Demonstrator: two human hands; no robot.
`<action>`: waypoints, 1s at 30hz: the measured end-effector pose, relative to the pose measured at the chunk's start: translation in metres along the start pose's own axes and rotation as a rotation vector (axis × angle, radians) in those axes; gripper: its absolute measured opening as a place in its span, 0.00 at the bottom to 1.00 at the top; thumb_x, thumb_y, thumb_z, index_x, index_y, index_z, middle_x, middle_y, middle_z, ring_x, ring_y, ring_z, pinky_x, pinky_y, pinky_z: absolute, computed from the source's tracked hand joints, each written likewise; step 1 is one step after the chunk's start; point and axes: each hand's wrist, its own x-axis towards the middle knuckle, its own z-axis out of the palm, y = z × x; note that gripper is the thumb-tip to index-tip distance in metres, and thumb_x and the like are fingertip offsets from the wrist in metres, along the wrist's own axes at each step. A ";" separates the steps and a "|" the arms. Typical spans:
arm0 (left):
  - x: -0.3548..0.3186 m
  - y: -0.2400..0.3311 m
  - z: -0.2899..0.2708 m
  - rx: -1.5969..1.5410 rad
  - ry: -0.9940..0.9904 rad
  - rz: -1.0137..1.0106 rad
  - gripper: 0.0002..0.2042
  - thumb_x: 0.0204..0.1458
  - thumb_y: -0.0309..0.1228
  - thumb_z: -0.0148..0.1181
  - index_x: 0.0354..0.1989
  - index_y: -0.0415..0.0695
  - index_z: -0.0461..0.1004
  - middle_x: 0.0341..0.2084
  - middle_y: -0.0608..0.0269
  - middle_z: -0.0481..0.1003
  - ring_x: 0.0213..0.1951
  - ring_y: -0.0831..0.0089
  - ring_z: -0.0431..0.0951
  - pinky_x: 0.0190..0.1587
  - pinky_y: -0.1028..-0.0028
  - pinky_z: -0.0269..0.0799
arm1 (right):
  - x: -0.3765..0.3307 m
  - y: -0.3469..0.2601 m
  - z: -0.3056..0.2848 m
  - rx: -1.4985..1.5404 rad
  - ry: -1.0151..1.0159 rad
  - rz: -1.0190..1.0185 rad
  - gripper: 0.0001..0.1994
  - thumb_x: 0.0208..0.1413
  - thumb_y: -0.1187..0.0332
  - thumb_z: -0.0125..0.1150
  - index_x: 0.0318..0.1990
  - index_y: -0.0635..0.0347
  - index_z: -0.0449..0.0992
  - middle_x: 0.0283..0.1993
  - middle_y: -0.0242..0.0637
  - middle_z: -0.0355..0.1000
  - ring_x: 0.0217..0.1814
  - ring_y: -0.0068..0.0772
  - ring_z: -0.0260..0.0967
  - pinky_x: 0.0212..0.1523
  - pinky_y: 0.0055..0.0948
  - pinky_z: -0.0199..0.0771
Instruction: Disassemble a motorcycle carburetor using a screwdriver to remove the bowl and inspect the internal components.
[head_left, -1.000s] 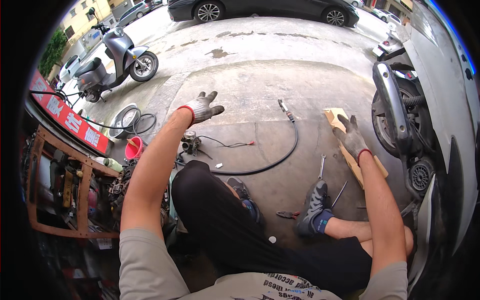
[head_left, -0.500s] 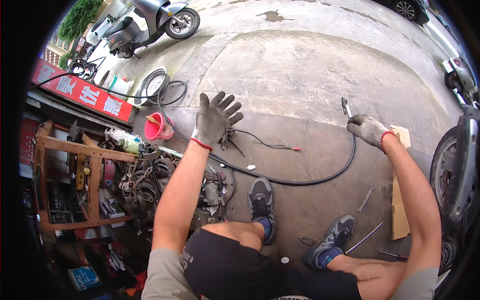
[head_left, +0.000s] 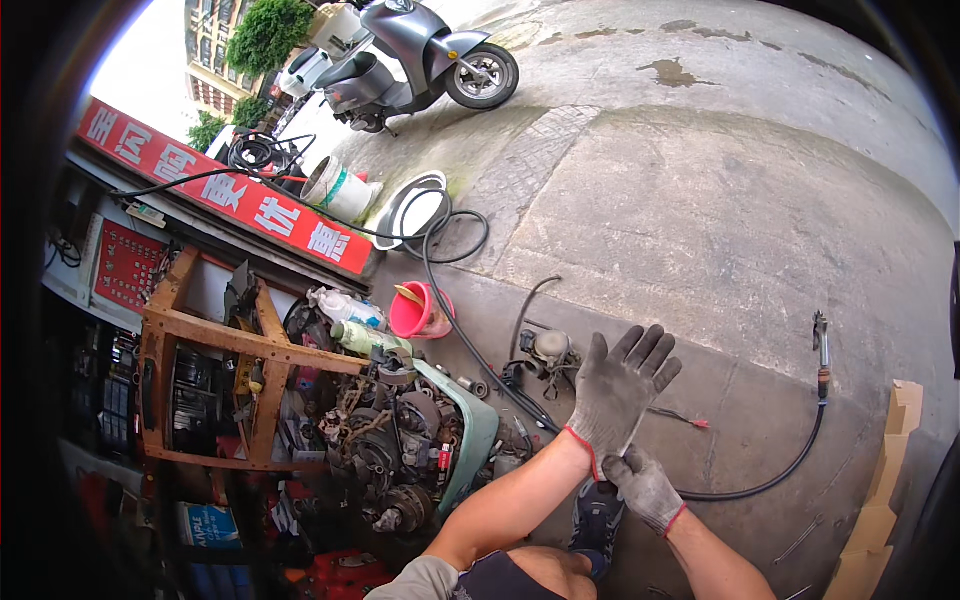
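My left hand (head_left: pixel 625 385) wears a grey-palmed work glove with a red-edged cuff and is raised with its fingers spread. At its wrist, my right hand (head_left: pixel 648 490), in a matching glove, has curled fingers closed on the left glove's cuff (head_left: pixel 583 448). To the right, a black hose (head_left: pixel 770 487) curves over the concrete and ends in a metal nozzle (head_left: pixel 823 345) lying on the ground, apart from both hands. Just beyond the left hand sits a round metal part (head_left: pixel 550 347) with wires.
At left stand a rusty metal frame (head_left: pixel 230 335) and a green bin (head_left: pixel 470 435) heaped with greasy parts. Behind them are a pink bucket (head_left: pixel 425 312), a white tub (head_left: pixel 345 190) and a red sign (head_left: pixel 230 190). A scooter (head_left: pixel 420 70) is parked beyond; flattened cardboard (head_left: pixel 875 500) lies right.
My right hand has let go of the hose's nozzle end and come across to the left glove's cuff. The view has swung left, and the nozzle now rests on the ground.
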 end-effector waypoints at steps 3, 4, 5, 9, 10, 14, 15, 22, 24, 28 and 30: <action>0.003 0.018 -0.015 0.450 0.133 0.143 0.22 0.64 0.42 0.54 0.58 0.37 0.66 0.44 0.56 0.75 0.45 0.65 0.76 0.48 0.65 0.73 | 0.002 -0.021 -0.005 -0.206 -0.139 0.076 0.20 0.66 0.56 0.55 0.56 0.63 0.74 0.44 0.43 0.77 0.38 0.31 0.76 0.44 0.31 0.76; 0.004 0.020 -0.022 0.814 0.209 0.167 0.18 0.65 0.38 0.53 0.55 0.37 0.70 0.37 0.61 0.77 0.36 0.71 0.77 0.39 0.72 0.74 | 0.005 -0.022 -0.013 -0.184 -0.192 0.029 0.20 0.67 0.55 0.54 0.52 0.65 0.75 0.43 0.43 0.77 0.38 0.30 0.76 0.40 0.31 0.78; 0.001 0.014 -0.004 1.186 0.264 0.188 0.14 0.65 0.34 0.51 0.51 0.38 0.73 0.28 0.67 0.76 0.28 0.78 0.74 0.31 0.77 0.70 | 0.006 -0.019 -0.019 0.058 -0.216 0.025 0.19 0.67 0.55 0.54 0.50 0.65 0.75 0.42 0.43 0.77 0.37 0.29 0.76 0.38 0.31 0.78; -0.006 0.001 -0.014 2.074 0.034 0.300 0.16 0.59 0.36 0.57 0.51 0.40 0.75 0.40 0.46 0.80 0.43 0.53 0.81 0.47 0.61 0.75 | 0.005 -0.023 -0.009 0.235 -0.062 0.125 0.18 0.67 0.57 0.55 0.45 0.68 0.75 0.38 0.41 0.77 0.37 0.27 0.76 0.36 0.30 0.76; -0.011 0.006 -0.008 2.060 0.040 0.299 0.16 0.59 0.36 0.57 0.51 0.40 0.75 0.40 0.46 0.80 0.43 0.53 0.81 0.47 0.61 0.75 | 0.004 -0.024 0.000 0.034 0.089 0.183 0.17 0.67 0.59 0.56 0.45 0.69 0.75 0.36 0.41 0.78 0.37 0.28 0.76 0.37 0.32 0.75; -0.020 0.015 -0.022 1.982 0.028 0.226 0.17 0.56 0.36 0.60 0.50 0.40 0.76 0.36 0.49 0.80 0.39 0.56 0.82 0.46 0.62 0.76 | -0.009 -0.034 0.004 -0.431 -0.037 0.098 0.12 0.60 0.66 0.59 0.45 0.65 0.78 0.37 0.54 0.77 0.41 0.45 0.78 0.44 0.41 0.74; -0.020 0.022 -0.032 2.013 0.083 0.393 0.17 0.54 0.35 0.61 0.50 0.39 0.75 0.37 0.50 0.80 0.41 0.56 0.81 0.48 0.62 0.75 | -0.006 -0.048 -0.004 -0.508 -0.066 0.036 0.11 0.58 0.67 0.60 0.44 0.65 0.78 0.38 0.52 0.78 0.42 0.48 0.78 0.45 0.41 0.74; -0.004 0.117 -0.060 2.084 0.724 0.964 0.34 0.52 0.36 0.65 0.65 0.34 0.61 0.63 0.36 0.63 0.63 0.44 0.64 0.67 0.58 0.59 | 0.050 -0.017 -0.234 -0.620 0.898 -0.313 0.13 0.60 0.71 0.58 0.51 0.63 0.76 0.47 0.44 0.77 0.50 0.36 0.74 0.53 0.34 0.73; 0.001 0.161 -0.096 2.158 0.872 0.877 0.35 0.57 0.45 0.60 0.67 0.34 0.60 0.62 0.38 0.66 0.63 0.45 0.67 0.65 0.60 0.61 | 0.057 -0.031 -0.289 -0.821 1.098 -0.182 0.18 0.60 0.65 0.57 0.56 0.63 0.73 0.58 0.52 0.70 0.60 0.50 0.70 0.60 0.42 0.68; 0.003 0.188 -0.108 1.789 0.814 0.305 0.31 0.61 0.53 0.52 0.59 0.34 0.72 0.47 0.47 0.80 0.51 0.57 0.78 0.55 0.64 0.68 | 0.079 -0.010 -0.347 -1.031 1.206 0.135 0.27 0.53 0.58 0.61 0.59 0.61 0.70 0.65 0.59 0.64 0.66 0.61 0.64 0.64 0.47 0.66; 0.007 0.192 -0.117 1.725 0.830 0.280 0.31 0.62 0.54 0.52 0.57 0.35 0.74 0.50 0.47 0.79 0.52 0.61 0.77 0.56 0.66 0.68 | 0.088 0.009 -0.374 -1.026 1.072 0.201 0.28 0.52 0.56 0.61 0.59 0.60 0.71 0.61 0.61 0.67 0.64 0.62 0.66 0.61 0.49 0.67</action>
